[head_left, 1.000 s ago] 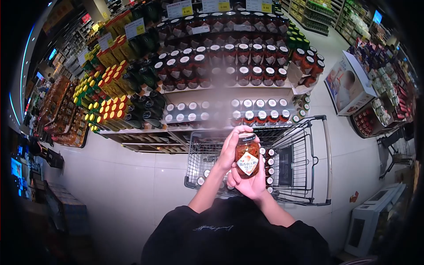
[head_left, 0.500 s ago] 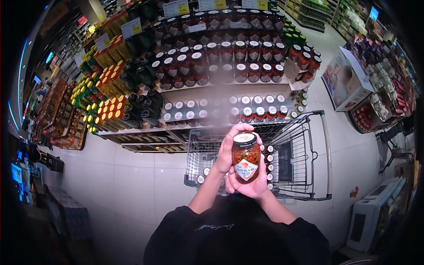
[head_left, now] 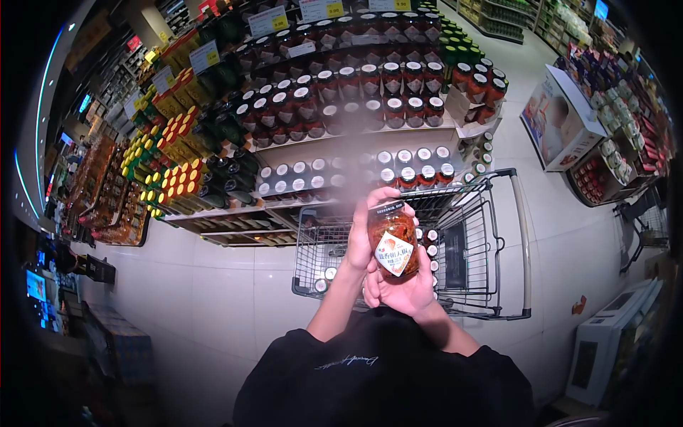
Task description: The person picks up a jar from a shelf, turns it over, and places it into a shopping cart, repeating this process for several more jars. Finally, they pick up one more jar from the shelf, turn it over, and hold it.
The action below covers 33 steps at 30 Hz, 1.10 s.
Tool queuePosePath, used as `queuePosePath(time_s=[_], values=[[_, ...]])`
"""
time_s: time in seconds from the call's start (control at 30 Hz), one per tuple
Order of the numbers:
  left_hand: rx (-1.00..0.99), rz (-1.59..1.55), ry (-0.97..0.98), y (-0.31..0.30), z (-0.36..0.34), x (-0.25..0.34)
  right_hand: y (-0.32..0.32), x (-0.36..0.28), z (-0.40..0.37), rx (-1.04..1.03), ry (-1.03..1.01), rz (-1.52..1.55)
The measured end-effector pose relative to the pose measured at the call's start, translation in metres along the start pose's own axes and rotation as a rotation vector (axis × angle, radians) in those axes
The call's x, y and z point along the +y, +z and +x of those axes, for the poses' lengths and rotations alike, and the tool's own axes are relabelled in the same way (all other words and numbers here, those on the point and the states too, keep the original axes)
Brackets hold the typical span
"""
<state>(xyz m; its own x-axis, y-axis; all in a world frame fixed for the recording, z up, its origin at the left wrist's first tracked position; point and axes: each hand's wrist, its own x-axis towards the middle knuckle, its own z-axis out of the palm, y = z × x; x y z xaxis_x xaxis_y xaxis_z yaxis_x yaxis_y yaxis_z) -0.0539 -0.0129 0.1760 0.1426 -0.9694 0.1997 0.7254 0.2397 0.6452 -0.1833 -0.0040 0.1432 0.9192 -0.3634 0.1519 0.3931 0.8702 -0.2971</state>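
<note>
Head view: both hands are on one jar of red contents, held up in front of the chest, label facing the camera, lid end tipped away. L hand is part-closed along the jar's left side, fingers bent over by the lid. R hand is cupped palm-up under the base, thumb up the right side; some of its fingers are behind the L wrist, so can't tell how tight they grip.

Cart is just below & beyond the hands, its wire basket spreading to either side. Jars in it: a group close by on the R hand's side, a pair past the L wrist; the stretch btwn is hidden. Beyond, further from the hands: shelf w/ rows of similar dark-lidded jars. A hazy smear blurs the middle, so a few there are unclear. Tiled floor to the left.

Risks, my guess: jar looks smooth & prob. glass. If L fingers loosen while R only cups, it could slide off the palm, b/c it's tilted, & hit the jars in the cart or the floor. Lowered carelessly, it might clip the basket wire or knock lids; gap hard to judge in this wide, bent view.
</note>
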Motion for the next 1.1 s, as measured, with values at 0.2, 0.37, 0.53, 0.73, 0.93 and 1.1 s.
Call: queuePosePath(time_s=[0.2, 0.37, 0.53, 0.73, 0.93, 1.1], values=[[0.027, 0.003, -0.017, 0.011, 0.005, -0.01, 0.001, -0.015, -0.008, -0.032, -0.044, 0.016], [0.038, 0.191, 0.06, 0.01, 0.011, -0.013, 0.008, -0.033, -0.014, 0.441, -0.318, -0.838], [0.05, 0.08, 0.08, 0.012, 0.008, -0.022, 0.025, -0.041, -0.011, 0.683, -0.68, -1.49], [0.076, -0.067, 0.081, 0.011, 0.009, -0.024, 0.01, -0.034, -0.012, 0.657, -0.689, -1.624], [0.104, -0.082, 0.088, 0.013, 0.011, -0.024, 0.013, -0.041, -0.012, 0.674, -0.664, -1.656], [0.135, -0.075, 0.073, 0.011, 0.015, -0.028, 0.008, -0.044, -0.011, 0.68, -0.65, -1.618]])
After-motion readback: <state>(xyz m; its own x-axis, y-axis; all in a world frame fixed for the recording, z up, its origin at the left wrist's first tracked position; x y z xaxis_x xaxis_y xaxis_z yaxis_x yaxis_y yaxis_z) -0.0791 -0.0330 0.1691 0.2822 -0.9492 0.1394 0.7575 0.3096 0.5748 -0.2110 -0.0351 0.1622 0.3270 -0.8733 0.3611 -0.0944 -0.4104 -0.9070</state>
